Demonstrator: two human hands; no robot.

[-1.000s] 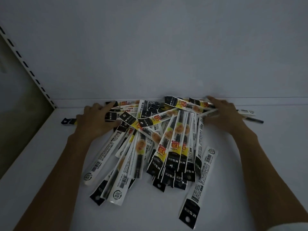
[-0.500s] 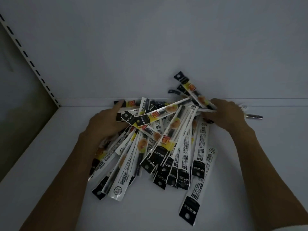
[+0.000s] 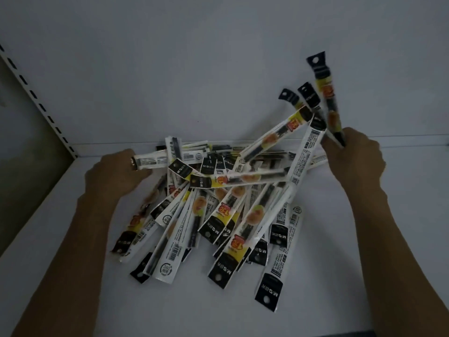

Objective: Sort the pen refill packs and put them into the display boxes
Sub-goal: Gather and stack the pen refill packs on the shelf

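A loose heap of long pen refill packs [image 3: 218,215], white with black header cards and yellow labels, lies on the white shelf [image 3: 340,276]. My right hand [image 3: 354,154] is raised at the heap's right end and grips a fan of several packs [image 3: 325,93] that stick up against the back wall. My left hand [image 3: 116,173] sits at the heap's left end, fingers curled round the ends of packs [image 3: 150,160] lying along the back edge. No display boxes are in view.
The white back wall [image 3: 194,57] rises right behind the heap. A slotted upright rail [image 3: 36,98] runs down the left corner, with a dim side panel [image 3: 24,178] beyond it. One pack [image 3: 272,288] lies apart at the front right.
My right hand has lifted a bunch of packs up off the shelf and tilted them upright. My left hand has slid inward along the back edge, pushing the heap together.
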